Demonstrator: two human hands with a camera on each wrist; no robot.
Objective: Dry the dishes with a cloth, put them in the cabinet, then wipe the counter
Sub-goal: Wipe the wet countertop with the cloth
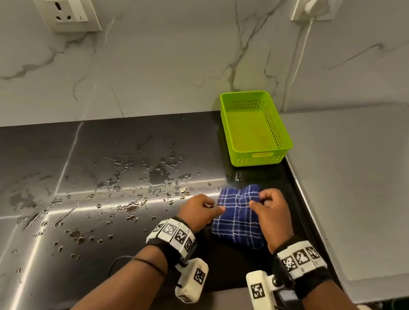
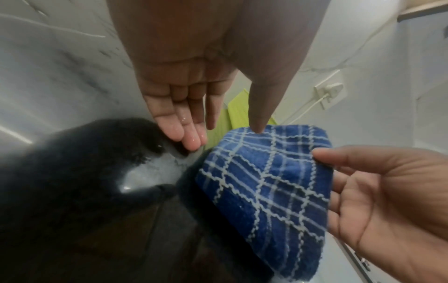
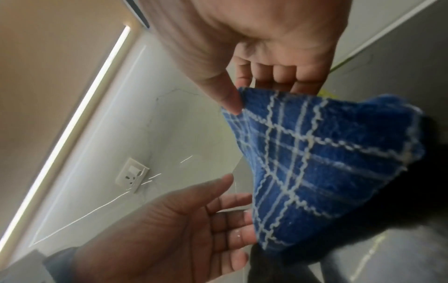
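Note:
A blue plaid cloth [image 1: 238, 222] lies bunched on the dark counter [image 1: 106, 250] near its right end, in front of me. My right hand [image 1: 255, 201] pinches the cloth's upper right corner between thumb and fingers; the right wrist view shows that pinch on the cloth [image 3: 315, 162] by my right hand [image 3: 254, 95]. My left hand [image 1: 217, 207] is at the cloth's left edge. In the left wrist view its fingers [image 2: 191, 137] are straight and wet, and only the thumb tip touches the cloth [image 2: 266, 181]. Water drops [image 1: 137, 192] cover the middle of the counter.
An empty lime-green plastic basket [image 1: 262, 155] stands just behind the cloth, against the marble wall. A raised white surface [image 1: 363, 183] borders the counter on the right. A wall socket [image 1: 68, 11] is at the upper left. A plugged-in adapter [image 1: 318, 0] with a white cable is at the upper right.

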